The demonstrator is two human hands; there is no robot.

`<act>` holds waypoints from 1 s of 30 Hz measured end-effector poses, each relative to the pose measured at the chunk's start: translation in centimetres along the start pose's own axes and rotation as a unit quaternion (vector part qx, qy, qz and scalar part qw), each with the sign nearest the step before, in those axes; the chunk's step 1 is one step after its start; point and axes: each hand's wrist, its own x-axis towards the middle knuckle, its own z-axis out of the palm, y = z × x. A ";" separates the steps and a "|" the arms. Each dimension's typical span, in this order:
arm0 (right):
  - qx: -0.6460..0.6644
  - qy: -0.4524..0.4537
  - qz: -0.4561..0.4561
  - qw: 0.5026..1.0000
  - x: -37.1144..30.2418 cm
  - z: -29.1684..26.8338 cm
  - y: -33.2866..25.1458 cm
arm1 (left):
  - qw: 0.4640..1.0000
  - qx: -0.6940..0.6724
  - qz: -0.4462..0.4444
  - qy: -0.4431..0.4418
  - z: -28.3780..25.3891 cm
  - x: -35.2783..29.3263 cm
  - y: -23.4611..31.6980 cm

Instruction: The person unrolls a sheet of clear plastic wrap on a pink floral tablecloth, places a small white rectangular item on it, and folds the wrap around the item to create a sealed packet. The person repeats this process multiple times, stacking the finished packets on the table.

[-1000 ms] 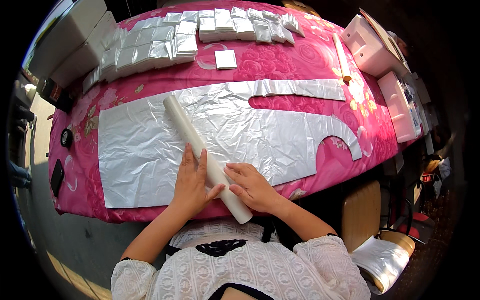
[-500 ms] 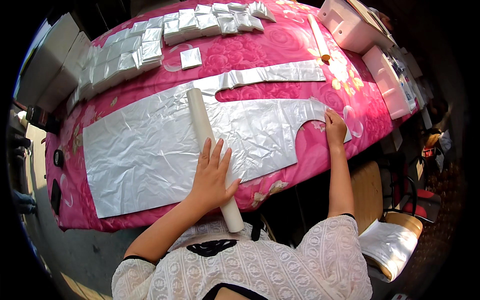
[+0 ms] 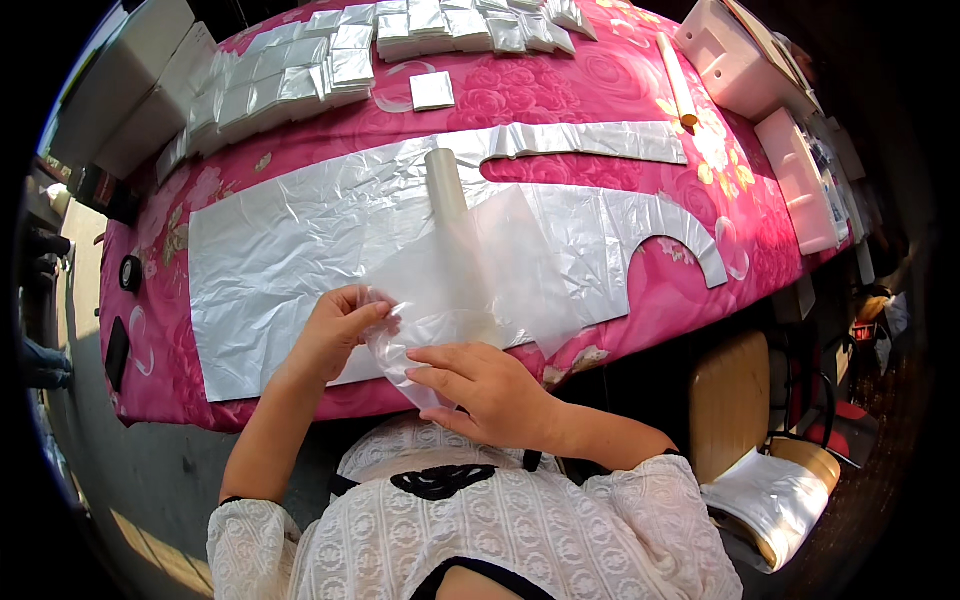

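A translucent plastic bag (image 3: 520, 270) is spread between my hands above the table, its near edge looking doubled like a mouth. My left hand (image 3: 335, 328) pinches its left edge between thumb and fingers. At the near edge, my right hand (image 3: 490, 395) has its fingers closed on the film, thumb underneath. Below lies a silvery-white plastic sheet (image 3: 270, 260), flat and wrinkled, with two strap-like arms reaching right around a cutout. A pale roller tube (image 3: 444, 185) rests across that sheet; its near part shows only dimly through the bag.
Stacks of folded silvery packets (image 3: 290, 90) line the far left, with a single packet (image 3: 432, 91) nearer. A thin tube (image 3: 677, 80) and foam boxes (image 3: 745, 60) stand far right. Black tape (image 3: 130, 273) and a phone-like dark slab (image 3: 117, 355) lie left. A wooden chair (image 3: 730, 400) stands right.
My right hand has left the sheet's right arm and come to the middle. My left hand has lifted off the tube. Both now hold a plastic bag that was not visible before.
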 end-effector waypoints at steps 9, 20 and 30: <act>-0.129 -0.201 0.471 0.849 -4.8 -1.6 -0.3 | 0.972 0.183 -0.018 0.149 -17.6 -4.9 0.6; -0.148 0.003 0.283 0.948 -2.4 -1.3 -1.2 | 0.998 -0.055 -0.015 -0.038 -10.0 -5.0 2.1; 0.354 -0.010 0.343 0.870 4.3 1.4 1.2 | 0.999 -0.033 0.011 -0.029 -2.2 -3.5 1.9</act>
